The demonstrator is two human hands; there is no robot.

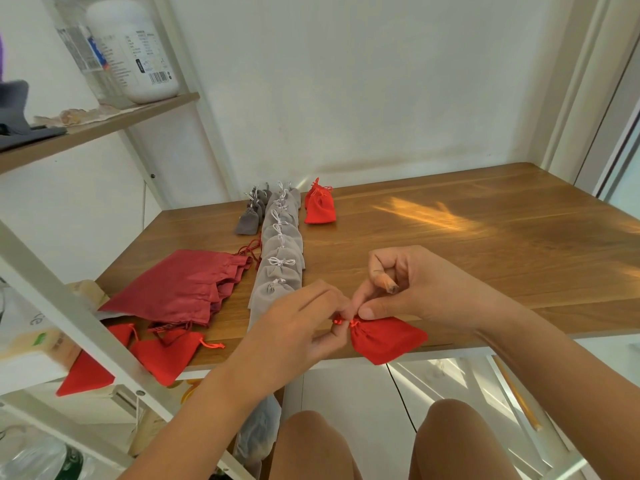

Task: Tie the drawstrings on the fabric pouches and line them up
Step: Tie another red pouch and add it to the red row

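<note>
**Inspector:** State the position of the work item.

**Operator:** The small bright red fabric pouch [388, 337] is at the near edge of the brown wooden table [485, 254], its lower corner overhanging the edge. Its neck is gathered and points left.

**Inspector:** State the grip condition, left side.

**Operator:** The left hand [298, 327] has its fingers curled in. The fingertips pinch the red drawstring [341, 321] just beside the pouch neck.

**Inspector:** Right side?

**Operator:** The right hand [408, 289] pinches the same cord between thumb and forefinger, directly at the gathered neck. The other fingers are curled above it. Whether a knot is formed cannot be determined, since the fingers cover the cord.

**Inspector:** List the other items on the table.

**Operator:**
- A row of light grey velvet pouches [280, 251] with tied white cords runs from the left hand towards the wall.
- A cluster of dark grey pouches [251, 213] lies left of the row's far end.
- Two tied red pouches [320, 206] lie right of it.
- A stack of dark red satin bags [183, 285] lies left of the row.
- Loose red pouches [169, 355] lie at the near left edge, partly behind a white shelf frame [69, 306].
</note>
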